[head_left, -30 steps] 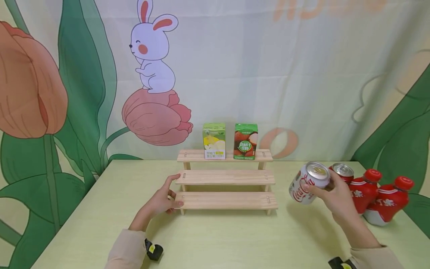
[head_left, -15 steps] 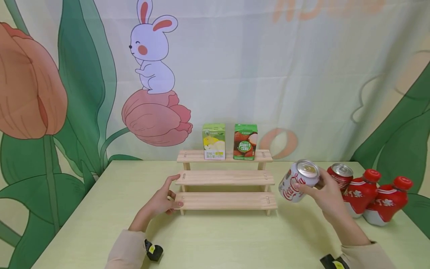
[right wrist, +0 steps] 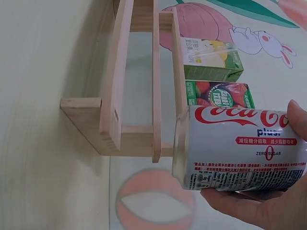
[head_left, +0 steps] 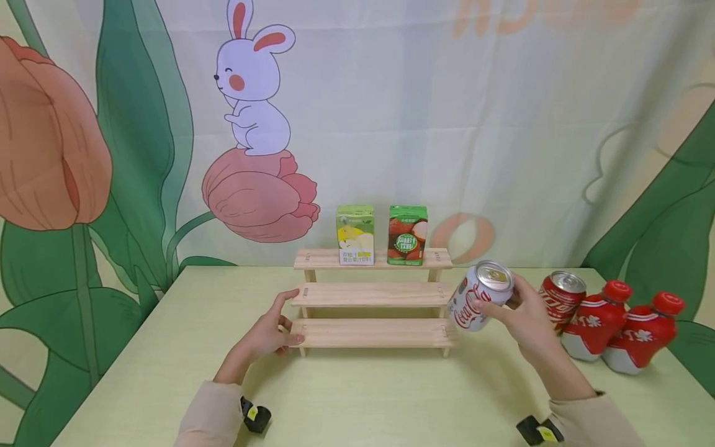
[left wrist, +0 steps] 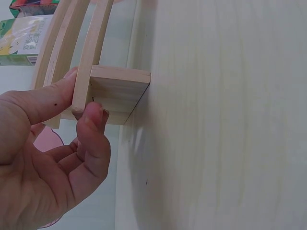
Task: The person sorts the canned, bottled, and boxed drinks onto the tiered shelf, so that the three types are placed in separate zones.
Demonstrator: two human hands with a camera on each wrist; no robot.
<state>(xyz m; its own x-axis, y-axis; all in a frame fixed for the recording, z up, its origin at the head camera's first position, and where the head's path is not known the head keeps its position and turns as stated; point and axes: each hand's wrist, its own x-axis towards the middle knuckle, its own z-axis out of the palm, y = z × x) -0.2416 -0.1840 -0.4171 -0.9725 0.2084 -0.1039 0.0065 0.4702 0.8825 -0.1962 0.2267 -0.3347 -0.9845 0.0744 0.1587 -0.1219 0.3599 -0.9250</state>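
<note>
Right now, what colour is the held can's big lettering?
The big lettering is red, clearest in the right wrist view.

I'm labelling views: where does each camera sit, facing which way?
Head: head-worn, facing forward and down at the wooden rack; left hand and right hand show.
Left wrist: on that wrist, facing the rack's end; left hand only.
Right wrist: likewise, facing the white can; right hand only.
Both wrist views share rack and juice boxes.

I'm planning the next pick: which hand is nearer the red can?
Right. The right hand, holding the white can, is close beside the red can; the left hand grips the wooden stand at its left end, farther away.
</note>
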